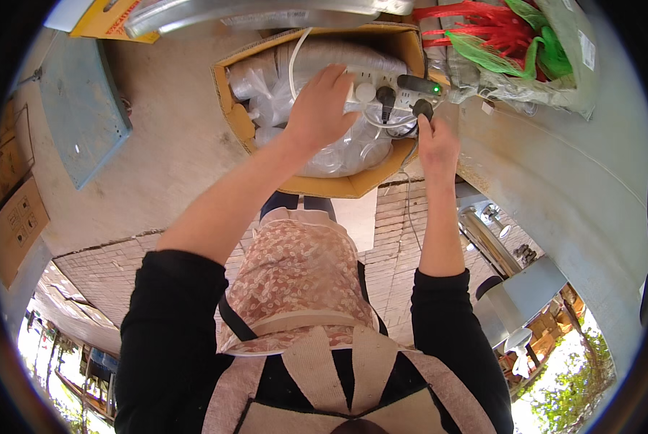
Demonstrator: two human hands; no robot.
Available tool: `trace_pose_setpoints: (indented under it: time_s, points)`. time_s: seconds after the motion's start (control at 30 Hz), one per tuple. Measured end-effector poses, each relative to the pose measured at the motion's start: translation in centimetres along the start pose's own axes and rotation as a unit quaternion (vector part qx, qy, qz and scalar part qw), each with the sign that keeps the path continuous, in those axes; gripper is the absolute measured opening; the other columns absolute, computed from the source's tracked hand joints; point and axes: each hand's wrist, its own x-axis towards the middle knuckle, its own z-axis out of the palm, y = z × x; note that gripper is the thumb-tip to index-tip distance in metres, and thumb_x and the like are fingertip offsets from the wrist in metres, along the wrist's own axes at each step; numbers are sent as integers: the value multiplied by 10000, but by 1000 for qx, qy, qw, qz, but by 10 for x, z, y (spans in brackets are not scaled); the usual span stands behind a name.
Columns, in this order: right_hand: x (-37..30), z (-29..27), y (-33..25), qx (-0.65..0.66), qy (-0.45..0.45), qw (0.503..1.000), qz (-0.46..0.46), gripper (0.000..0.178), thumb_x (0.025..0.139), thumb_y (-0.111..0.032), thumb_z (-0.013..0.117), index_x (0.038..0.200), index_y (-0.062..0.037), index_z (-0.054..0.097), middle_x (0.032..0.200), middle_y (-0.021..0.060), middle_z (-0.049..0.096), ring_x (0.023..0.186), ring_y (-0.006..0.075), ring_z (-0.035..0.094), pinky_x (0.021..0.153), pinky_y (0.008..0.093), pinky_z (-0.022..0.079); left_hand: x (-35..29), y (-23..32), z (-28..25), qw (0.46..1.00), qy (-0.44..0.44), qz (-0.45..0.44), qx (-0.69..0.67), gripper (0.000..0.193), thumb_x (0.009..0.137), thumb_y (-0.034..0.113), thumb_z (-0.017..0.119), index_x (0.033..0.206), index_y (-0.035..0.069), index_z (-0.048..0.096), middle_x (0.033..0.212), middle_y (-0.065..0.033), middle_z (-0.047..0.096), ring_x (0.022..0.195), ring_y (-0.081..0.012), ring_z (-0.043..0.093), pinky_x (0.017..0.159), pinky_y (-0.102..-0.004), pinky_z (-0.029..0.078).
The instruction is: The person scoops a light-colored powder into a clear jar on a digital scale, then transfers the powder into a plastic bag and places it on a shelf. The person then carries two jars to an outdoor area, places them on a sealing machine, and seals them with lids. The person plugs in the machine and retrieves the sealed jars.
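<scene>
A white power strip (373,77) lies across the top of an open cardboard box (353,189) filled with clear plastic cups (331,160). My left hand (319,108) grips the strip's left end, fingers over the top and thumb on the near side. At the other end, my right hand (437,148) pinches a black plug (422,109) at the strip's sockets. Whether its prongs are fully in, I cannot tell. Between my hands, a black plug with a cord (386,98) and a round white plug (365,92) sit on the strip. Beside them is a black adapter (419,85) with a green light.
A white cable (293,64) loops at the box's left. Red and green mesh netting (512,40) lies in a plastic bag at the upper right. A blue-grey panel (81,108) stands at left, above cardboard boxes (20,224). A thin grey cord (411,210) hangs toward the brick floor.
</scene>
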Motion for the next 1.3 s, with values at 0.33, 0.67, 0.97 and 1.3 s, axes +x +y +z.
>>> trace_pose_setpoints:
  time_s: [0.33, 0.67, 0.97, 1.3]
  points:
    - [22, 20, 25, 2, -86, 995, 54, 337, 847, -286, 597, 730, 30, 597, 656, 223, 574, 615, 381, 560, 579, 406, 437, 26, -33, 46, 988, -121, -45, 81, 583, 741, 127, 578, 1301, 61, 432, 1393, -158, 379, 1323, -335, 300, 1100, -436, 239]
    - [26, 25, 2, -103, -61, 993, -10, 339, 827, -290, 609, 742, 39, 595, 657, 184, 585, 611, 304, 539, 615, 373, 428, 15, -34, 55, 994, -52, -43, 84, 658, 698, 118, 672, 1303, 63, 419, 1362, -111, 426, 1301, -300, 348, 1067, -423, 312]
    - [30, 18, 11, -74, -89, 993, -19, 325, 830, -293, 608, 779, 27, 614, 707, 196, 610, 649, 362, 577, 632, 392, 446, 15, -27, 59, 994, -41, -73, 76, 733, 644, 140, 756, 1292, 50, 424, 1339, -94, 452, 1281, -280, 377, 1057, -410, 328]
    - [-33, -4, 47, -29, -17, 998, 44, 218, 838, -188, 625, 774, 18, 590, 644, 158, 551, 569, 232, 484, 584, 333, 426, 15, -13, 61, 993, -1, -95, 67, 711, 648, 64, 572, 1335, 63, 390, 1403, -154, 362, 1326, -328, 298, 1088, -509, 226]
